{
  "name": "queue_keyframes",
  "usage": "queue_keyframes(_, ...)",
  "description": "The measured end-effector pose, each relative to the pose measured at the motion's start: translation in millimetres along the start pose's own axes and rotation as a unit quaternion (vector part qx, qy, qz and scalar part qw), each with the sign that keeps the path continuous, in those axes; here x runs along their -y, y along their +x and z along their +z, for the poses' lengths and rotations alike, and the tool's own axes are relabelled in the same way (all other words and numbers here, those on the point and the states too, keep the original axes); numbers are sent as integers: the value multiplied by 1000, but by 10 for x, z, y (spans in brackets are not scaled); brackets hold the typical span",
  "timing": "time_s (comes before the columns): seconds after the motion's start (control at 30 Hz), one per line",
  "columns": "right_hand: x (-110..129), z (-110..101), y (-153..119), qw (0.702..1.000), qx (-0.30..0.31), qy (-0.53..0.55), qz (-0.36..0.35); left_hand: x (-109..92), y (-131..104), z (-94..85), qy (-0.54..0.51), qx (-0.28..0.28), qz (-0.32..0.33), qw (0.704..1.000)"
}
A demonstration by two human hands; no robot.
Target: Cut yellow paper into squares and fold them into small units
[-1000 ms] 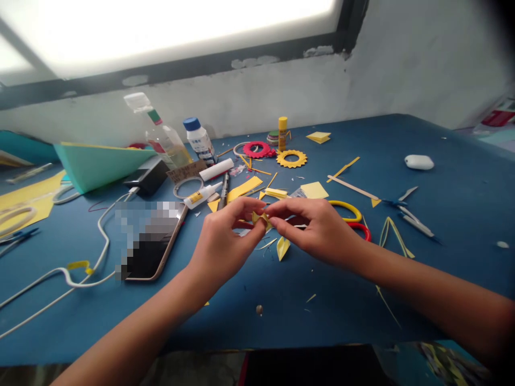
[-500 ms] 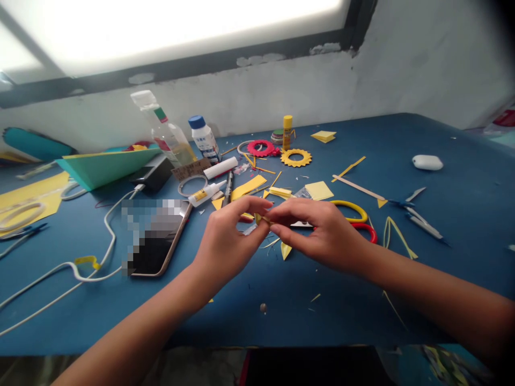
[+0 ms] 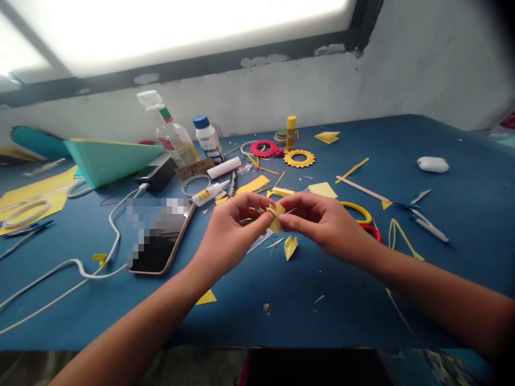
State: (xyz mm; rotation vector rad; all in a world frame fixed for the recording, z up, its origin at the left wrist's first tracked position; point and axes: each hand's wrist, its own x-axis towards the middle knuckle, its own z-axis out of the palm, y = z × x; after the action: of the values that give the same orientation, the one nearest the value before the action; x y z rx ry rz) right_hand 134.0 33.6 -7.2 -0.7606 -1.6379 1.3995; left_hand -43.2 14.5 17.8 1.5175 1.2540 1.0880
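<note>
Between my two hands is a small folded piece of yellow paper point(image 3: 276, 219), held above the middle of the table. My left hand point(image 3: 237, 228) pinches its left side between thumb and fingers. On its right side the thumb and fingertips of my right hand point(image 3: 317, 217) are closed on it too. Just below lies another folded yellow paper piece point(image 3: 290, 247), cupped like a petal. Scissors with yellow and red handles point(image 3: 364, 212) lie partly hidden behind my right hand.
A phone point(image 3: 163, 241) and white cable point(image 3: 115, 225) lie left. Behind stand a clear bottle point(image 3: 173, 134), a blue-capped bottle point(image 3: 208, 140) and a glue stick point(image 3: 291, 133). Red point(image 3: 263, 149) and yellow point(image 3: 299, 158) paper rings lie nearby. Right are a wooden stick point(image 3: 362, 187) and a white case point(image 3: 433, 164).
The folded paper in my fingers now shows more of its faces, spread wider and turned toward me. Both hands have shifted slightly to the right, and the view has moved a little.
</note>
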Motion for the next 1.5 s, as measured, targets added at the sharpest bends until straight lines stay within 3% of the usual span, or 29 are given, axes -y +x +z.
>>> queue_keyframes(0.27,-16,-3,6,999,5,30,20,32,13,10,-7,4,12,1000)
queue_keyframes(0.63,2,-2,-27,998,20,-59,-11,59,-38,37,121,-49,118,984)
queue_keyframes(0.93,42,4,-34,992,3,-123,-23,37,-3,32,110,-63,90,988)
queue_keyframes(1.03,91,-100,4,965,-1,-262,7,54,6,21,138,-74,92,983)
queue_keyframes(1.13,95,-160,25,905,58,-414,80,90,6,17,194,-72,116,971)
queue_keyframes(1.23,56,-124,4,870,99,-469,115,130,2,18,239,-56,137,960)
queue_keyframes(1.5,-8,-29,-47,875,112,-468,47,166,8,3,249,-31,121,960)
